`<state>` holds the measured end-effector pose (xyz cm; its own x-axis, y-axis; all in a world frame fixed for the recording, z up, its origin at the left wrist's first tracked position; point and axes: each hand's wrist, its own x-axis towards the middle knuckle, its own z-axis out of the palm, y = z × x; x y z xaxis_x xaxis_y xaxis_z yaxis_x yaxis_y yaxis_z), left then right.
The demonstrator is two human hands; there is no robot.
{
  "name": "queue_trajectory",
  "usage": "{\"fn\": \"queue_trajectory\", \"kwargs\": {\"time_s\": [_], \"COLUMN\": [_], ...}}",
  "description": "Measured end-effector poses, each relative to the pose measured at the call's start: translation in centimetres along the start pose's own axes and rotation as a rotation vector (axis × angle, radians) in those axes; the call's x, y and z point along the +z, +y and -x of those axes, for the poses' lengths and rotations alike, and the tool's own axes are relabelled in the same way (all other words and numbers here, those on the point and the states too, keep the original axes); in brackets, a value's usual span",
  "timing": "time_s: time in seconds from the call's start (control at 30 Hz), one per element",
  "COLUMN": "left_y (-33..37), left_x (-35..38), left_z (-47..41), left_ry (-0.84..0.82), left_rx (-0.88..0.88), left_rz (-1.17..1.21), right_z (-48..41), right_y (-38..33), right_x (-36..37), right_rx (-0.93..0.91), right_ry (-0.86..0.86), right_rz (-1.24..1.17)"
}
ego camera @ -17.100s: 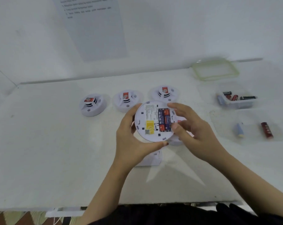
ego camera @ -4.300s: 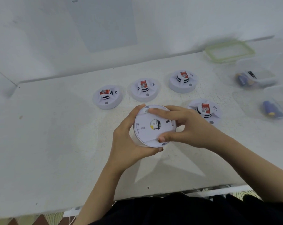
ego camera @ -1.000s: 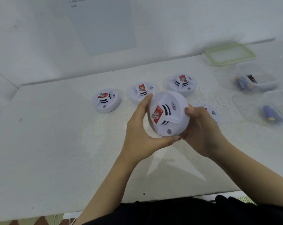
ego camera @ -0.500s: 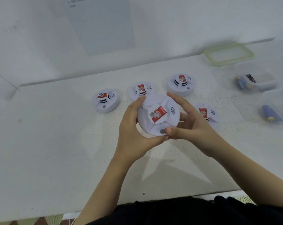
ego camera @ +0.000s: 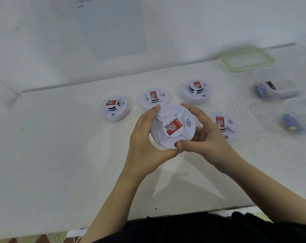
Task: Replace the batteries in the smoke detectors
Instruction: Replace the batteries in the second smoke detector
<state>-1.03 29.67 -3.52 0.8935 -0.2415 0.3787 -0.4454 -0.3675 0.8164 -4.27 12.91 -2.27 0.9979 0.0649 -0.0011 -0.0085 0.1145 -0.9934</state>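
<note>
1. Both hands are holding one round, white plastic smoke detector (ego camera: 173, 127) just above the table (ego camera: 61, 155), domed front facing up, with a glossy red-and-white sticker (ego camera: 174, 126) on its raised centre cap.
2. The left hand (ego camera: 145, 142) is curling round the detector's left rim, fingertips on the far edge and thumb under the near edge.
3. The right hand (ego camera: 204, 137) is gripping the right rim, its thumb pressing the near edge beside the left thumb.
4. A row of three detectors (ego camera: 154, 98) is sitting face up behind the hands on the matte, scuffed table (each with slotted black vents); a fourth detector (ego camera: 222, 124) is lying just beyond the right hand.
5. At the far right, clear plastic tubs (ego camera: 275, 88) are holding blue cylindrical batteries (ego camera: 291, 122), and a green-rimmed rectangular lid (ego camera: 247, 58) is lying flat behind them.
</note>
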Motion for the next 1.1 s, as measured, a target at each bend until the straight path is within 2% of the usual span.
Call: {"fn": "queue_trajectory", "kwargs": {"time_s": [1.1], "left_y": [-0.18], "left_x": [-0.27], "left_z": [0.50], "left_ry": [-0.023], "left_rx": [0.046], "left_rz": [-0.051], "right_z": [0.74], "right_y": [-0.20], "right_x": [0.20], "right_rx": [0.036], "right_ry": [-0.001], "right_rz": [-0.035]}}
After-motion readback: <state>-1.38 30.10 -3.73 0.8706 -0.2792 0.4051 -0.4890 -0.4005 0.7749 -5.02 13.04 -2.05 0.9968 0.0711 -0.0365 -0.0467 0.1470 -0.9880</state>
